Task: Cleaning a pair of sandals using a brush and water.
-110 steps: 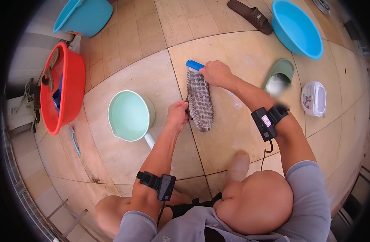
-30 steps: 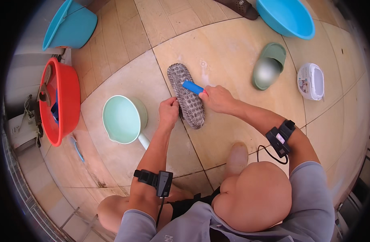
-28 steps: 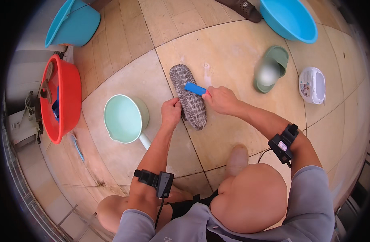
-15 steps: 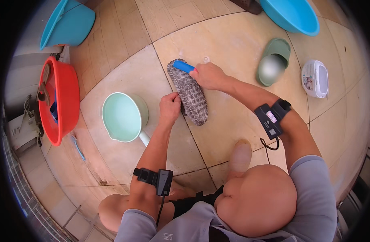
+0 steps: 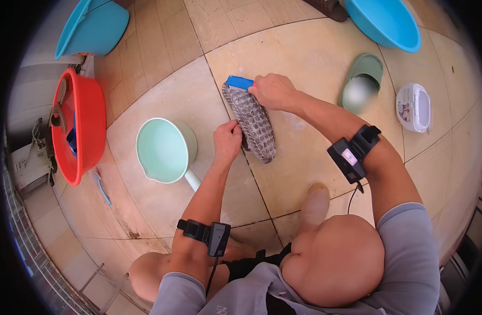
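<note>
A slipper [image 5: 254,126] is held sole up over the tiles, its toe and heel slanting from upper left to lower right. Its grey sole has a raised, pebbled pattern. My left hand [image 5: 228,140] is closed on the slipper's left edge, fingertips partly hidden behind it. In my right hand [image 5: 274,92] is a blue brush [image 5: 240,82] with a bit of pink near my fingers. The brush lies across the sole's far end; its bristles are hidden from view.
To the left stand a pale green dipper [image 5: 162,149] and a red basin [image 5: 88,126] with things inside. A blue brush-like stick [image 5: 102,190] lies nearby. On the right are a green clog [image 5: 368,71] and a white tub [image 5: 413,107]. Blue basins [image 5: 388,26] stand farther back.
The brush has turned nearly level and shifted slightly right at the sole's far end. The view has shifted a little; both hands keep their holds.
</note>
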Demonstrator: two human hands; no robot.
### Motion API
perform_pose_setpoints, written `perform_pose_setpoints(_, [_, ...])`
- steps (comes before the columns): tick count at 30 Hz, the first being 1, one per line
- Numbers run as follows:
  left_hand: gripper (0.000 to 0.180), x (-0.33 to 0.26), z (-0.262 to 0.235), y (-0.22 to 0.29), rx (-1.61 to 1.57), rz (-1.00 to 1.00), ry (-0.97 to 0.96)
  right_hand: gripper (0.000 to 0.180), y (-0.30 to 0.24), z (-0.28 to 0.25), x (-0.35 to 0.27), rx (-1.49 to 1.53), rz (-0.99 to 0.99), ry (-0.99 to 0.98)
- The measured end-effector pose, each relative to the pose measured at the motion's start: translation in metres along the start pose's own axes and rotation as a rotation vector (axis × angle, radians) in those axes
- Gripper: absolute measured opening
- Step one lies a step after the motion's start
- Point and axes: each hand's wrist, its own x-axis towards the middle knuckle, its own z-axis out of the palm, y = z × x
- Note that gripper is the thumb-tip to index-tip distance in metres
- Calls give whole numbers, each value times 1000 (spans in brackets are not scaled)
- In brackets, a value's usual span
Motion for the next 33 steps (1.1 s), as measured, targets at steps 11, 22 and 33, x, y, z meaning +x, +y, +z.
perform_pose_setpoints(11, [17, -5, 5, -8, -11, 95, 95, 41, -39, -15, 41, -111, -64, -13])
perform_pose_setpoints(22, [16, -12, -3, -11, 22, 189, 240, 37, -31, -7, 8, -55, -79, -51])
perform_pose_setpoints(33, [17, -21, 9, 2, 68, 171, 201, 40, -30, -22, -13, -56, -58, -98])
